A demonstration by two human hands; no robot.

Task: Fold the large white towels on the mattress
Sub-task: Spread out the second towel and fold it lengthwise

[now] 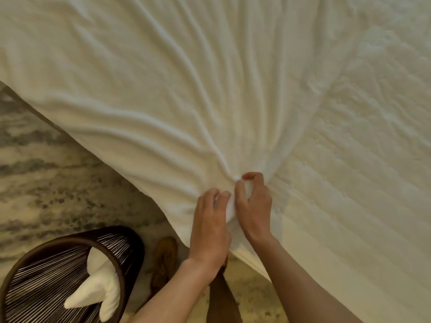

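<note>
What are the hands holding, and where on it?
Both the left hand and right hand pinch the white towel at its bunched near edge.

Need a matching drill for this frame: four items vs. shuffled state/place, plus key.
Items:
1 towel
2 basket
3 shoe
4 mattress

States:
A brown, on the floor
B textured, lying under the towel
C bunched in the grip of the left hand and right hand
D dark, holds a white cloth

Pairs: 1-C, 2-D, 3-A, 4-B
</note>
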